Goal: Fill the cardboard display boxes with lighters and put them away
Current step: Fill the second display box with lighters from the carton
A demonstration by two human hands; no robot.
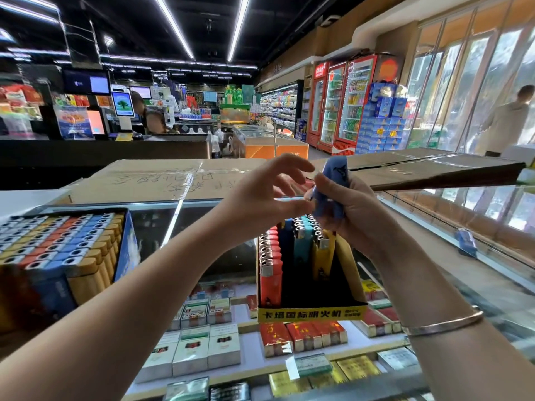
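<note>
Nearby, full tray (pixel 62 244) flanks display box (pixel 311 313).

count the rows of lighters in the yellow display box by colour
In the yellow display box:
red row: 1
dark blue row: 1
teal row: 1
yellow row: 1
total: 4
</note>
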